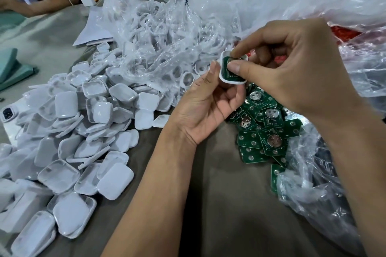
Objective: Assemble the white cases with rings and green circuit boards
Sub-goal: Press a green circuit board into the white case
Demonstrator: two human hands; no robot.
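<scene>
Held above the loose green circuit boards (pixel 263 129): white case half (pixel 233 68), cradled at its edges by left hand (pixel 205 106), right hand (pixel 292 69) thumb pinching a green board into it; probably light, stiff, slippery, best gripped by the rim

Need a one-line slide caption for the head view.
Left hand holds a white case while right hand presses a green circuit board into it.
</scene>
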